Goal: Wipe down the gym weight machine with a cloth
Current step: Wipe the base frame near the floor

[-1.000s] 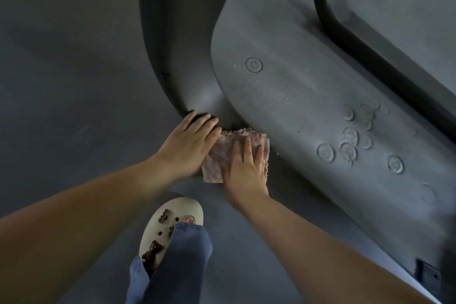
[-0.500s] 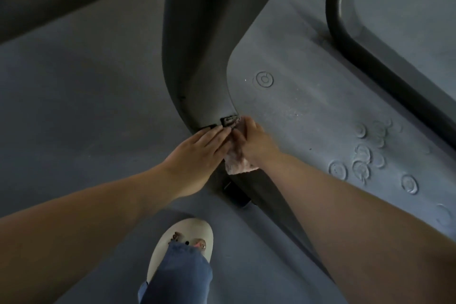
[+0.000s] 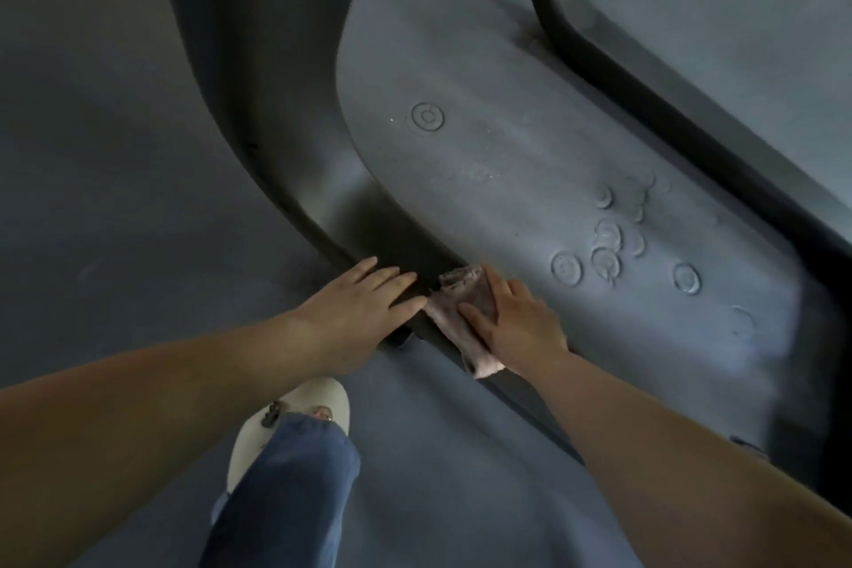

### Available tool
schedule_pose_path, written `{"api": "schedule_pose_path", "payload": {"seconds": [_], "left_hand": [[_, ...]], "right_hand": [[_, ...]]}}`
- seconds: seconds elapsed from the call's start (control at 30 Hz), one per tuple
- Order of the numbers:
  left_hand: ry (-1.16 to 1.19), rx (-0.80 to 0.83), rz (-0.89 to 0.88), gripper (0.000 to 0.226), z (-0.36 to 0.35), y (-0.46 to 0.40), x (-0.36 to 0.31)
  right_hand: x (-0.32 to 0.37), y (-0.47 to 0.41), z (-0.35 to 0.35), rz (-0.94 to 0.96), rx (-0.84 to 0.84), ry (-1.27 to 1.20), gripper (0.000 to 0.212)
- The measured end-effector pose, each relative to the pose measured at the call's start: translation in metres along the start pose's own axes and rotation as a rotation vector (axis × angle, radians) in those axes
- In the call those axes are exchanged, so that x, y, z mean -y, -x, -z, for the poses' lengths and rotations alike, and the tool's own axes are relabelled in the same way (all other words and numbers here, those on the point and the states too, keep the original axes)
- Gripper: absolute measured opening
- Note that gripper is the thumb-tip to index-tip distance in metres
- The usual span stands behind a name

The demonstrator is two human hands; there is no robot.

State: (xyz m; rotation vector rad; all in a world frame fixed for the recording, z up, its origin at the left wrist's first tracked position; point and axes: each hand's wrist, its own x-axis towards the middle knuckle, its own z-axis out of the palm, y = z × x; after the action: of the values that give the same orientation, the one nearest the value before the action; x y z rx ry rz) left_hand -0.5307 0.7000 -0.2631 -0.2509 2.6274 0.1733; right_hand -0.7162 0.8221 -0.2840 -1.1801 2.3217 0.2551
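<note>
Pressing the cloth (image 3: 461, 314) flat under the spread fingers of the right hand (image 3: 516, 323) on the lower edge of the machine (image 3: 484, 180), bracing with the flat, empty left hand (image 3: 364, 295) just beside it, mid-wipe along that rim, probably needing next a firm slide further along.

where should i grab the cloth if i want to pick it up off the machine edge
Take the cloth by its loose lower end, which hangs past the machine base edge toward the floor, near the right wrist. Come from below, on the floor side. The upper part is pressed flat under the right hand, so nothing there is free to pinch. The left hand rests flat beside it.
</note>
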Motion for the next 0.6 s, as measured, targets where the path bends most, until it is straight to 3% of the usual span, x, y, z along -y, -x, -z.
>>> {"api": "schedule_pose_path", "payload": {"seconds": [0.2,0.37,0.47,0.6], "left_hand": [[-0.039,-0.026,-0.044,0.072,-0.004,-0.01,-0.027],[-0.02,-0.054,-0.099,0.072,0.0,-0.017,-0.046],[0.009,-0.098,-0.085,0.075,0.006,-0.023,-0.059],[0.055,-0.348,-0.119,0.078,0.006,-0.03,-0.065]], "right_hand": [[-0.099,0.058,-0.016,-0.313,0.096,-0.049,0.066],[-0.089,0.07,-0.016,-0.448,0.064,-0.067,0.064],[-0.049,0.051,-0.014,-0.406,0.052,-0.075,0.063],[-0.007,0.034,-0.007,-0.204,0.066,-0.109,0.078]]}}
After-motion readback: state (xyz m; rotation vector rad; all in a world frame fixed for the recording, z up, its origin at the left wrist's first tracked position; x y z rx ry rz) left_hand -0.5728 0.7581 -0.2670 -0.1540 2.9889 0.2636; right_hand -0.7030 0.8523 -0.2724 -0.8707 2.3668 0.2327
